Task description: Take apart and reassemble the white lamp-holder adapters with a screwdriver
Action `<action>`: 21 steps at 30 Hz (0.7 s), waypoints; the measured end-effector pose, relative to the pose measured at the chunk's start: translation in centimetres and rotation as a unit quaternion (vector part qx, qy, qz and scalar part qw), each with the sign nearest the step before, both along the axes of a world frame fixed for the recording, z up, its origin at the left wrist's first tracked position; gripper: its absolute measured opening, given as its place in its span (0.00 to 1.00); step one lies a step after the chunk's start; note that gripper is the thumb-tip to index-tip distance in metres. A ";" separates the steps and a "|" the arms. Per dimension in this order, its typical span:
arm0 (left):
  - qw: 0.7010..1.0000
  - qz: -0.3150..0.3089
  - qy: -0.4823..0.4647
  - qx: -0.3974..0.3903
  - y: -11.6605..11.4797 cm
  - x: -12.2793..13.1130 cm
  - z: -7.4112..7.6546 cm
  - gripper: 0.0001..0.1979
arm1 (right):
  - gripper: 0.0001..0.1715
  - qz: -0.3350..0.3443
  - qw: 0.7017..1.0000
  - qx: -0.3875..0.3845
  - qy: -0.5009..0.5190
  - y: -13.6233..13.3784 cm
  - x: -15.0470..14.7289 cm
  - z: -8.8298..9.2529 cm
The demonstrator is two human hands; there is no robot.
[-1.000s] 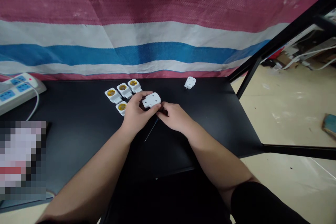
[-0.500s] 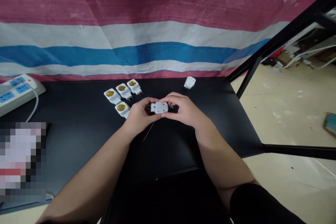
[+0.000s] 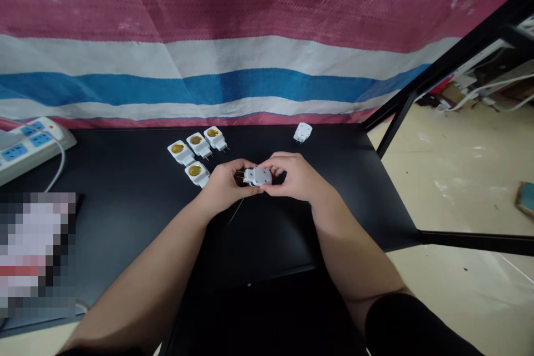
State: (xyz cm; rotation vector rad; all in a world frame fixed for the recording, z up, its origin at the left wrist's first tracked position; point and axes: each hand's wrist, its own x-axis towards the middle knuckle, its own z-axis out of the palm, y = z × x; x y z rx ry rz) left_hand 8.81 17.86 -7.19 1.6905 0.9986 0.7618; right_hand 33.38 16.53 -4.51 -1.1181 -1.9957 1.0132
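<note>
Between my hands is a white plug-in lamp socket [image 3: 262, 176], its back with small screw holes facing up and its two prongs pointing left. My left hand [image 3: 223, 184] is closed on the prong end, thumb in front and fingers behind. The other end is pinched by my right hand [image 3: 297, 177]. A thin metal rod [image 3: 237, 210] pokes out on the table below my left hand; its upper end is hidden. Left of that hand lie several more lamp sockets [image 3: 196, 141], gold screw shells facing up. Another white socket piece [image 3: 302, 132] rests back up at the far right.
On the far left of the black table [image 3: 125, 206] sits a power strip [image 3: 29, 142] with a white cable. Nearer me at left is a pixelated object [image 3: 37, 256]. A striped sheet [image 3: 233, 86] hangs behind the table, and a black metal frame [image 3: 417, 86] stands at right.
The lamp socket has tilted slightly in my hands, its right end dipping toward me. My right fingers have curled in a little. The objects lying on the table have stayed in place.
</note>
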 end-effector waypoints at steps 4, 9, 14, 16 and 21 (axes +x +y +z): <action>1.000 0.012 -0.010 -0.001 0.0 0.0 0.2 0.23 | 0.19 -0.005 1.000 -0.003 0.019 0.0 -0.2 0.0; 1.000 0.011 -0.009 0.026 -0.1 0.1 0.4 0.23 | 0.19 -0.009 0.999 -0.011 0.031 0.2 -0.3 -0.2; 0.998 0.021 0.015 0.057 -0.1 0.1 0.3 0.22 | 0.19 -0.013 0.999 -0.007 0.029 0.3 -0.2 -0.4; 0.998 0.021 0.015 0.058 -0.2 0.1 0.2 0.22 | 0.19 -0.009 0.999 -0.012 0.039 0.3 -0.2 -0.4; 0.997 0.028 0.016 0.070 -0.1 0.0 0.3 0.22 | 0.20 -0.015 0.999 0.002 0.029 0.3 -0.3 -0.4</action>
